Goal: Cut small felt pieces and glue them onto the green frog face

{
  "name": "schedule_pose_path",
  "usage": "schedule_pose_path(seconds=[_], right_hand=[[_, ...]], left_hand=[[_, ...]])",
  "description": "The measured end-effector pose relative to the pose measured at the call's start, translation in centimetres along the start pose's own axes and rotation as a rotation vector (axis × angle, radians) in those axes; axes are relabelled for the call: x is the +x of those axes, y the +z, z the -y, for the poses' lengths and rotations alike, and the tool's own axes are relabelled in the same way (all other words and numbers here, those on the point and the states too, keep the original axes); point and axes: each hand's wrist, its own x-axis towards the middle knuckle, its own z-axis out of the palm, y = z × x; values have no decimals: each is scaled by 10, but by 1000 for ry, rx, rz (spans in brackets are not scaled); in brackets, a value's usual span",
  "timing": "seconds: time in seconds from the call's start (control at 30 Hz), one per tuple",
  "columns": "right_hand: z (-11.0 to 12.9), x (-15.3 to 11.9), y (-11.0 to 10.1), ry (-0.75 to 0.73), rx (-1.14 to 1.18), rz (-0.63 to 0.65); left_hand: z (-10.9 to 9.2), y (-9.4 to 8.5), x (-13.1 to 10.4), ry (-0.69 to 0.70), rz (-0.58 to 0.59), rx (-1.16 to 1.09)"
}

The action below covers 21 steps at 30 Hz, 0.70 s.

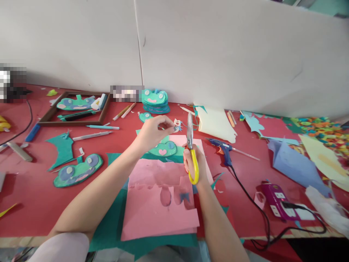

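My right hand grips a pair of scissors by the yellow handle, blades pointing up and away. My left hand is closed in a pinch, thumb and forefinger meeting beside small pale scraps. Whatever lies between those fingertips is too small to make out. Beneath the left wrist lies a green felt frog-like face with a pink heart on it. Nearer me, pink felt sheets with cut-out gaps rest over green felt.
A glue gun lies right of the scissors, its cord running near a purple power strip. A brown frame with a felt face and pens sits at back left. Stacked felt faces stand against the white wall. Another face lies left.
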Motion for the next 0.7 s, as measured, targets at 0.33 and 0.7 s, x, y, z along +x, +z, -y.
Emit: schedule_pose_path(seconds=[0.33, 0.7], right_hand=[[8, -3, -12, 16, -233, -204], [-3, -11, -75, 175, -720, -262]], left_hand=[[15, 12, -18, -31, -2, 62], [54, 24, -51, -126, -29, 89]])
